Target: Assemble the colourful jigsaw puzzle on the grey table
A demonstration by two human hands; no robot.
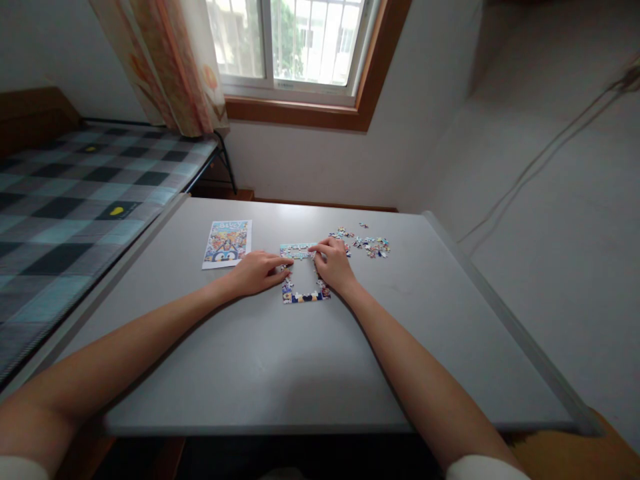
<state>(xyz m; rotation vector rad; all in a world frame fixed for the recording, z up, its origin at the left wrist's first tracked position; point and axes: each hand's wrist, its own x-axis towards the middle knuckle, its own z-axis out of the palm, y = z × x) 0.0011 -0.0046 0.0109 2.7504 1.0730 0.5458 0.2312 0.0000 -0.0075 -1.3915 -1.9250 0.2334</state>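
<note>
I note the puzzle border (306,298) at frame centre, between the left hand (257,273), thumb and finger parted, and the right hand (336,265), fingers curled, pinch indeterminable; uneven pressing could break its narrow sides.

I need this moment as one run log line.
left hand: at puzzle border, left side | right hand: at its upper right | loose pieces: mostly right of border | picture sheet: left of border
</note>
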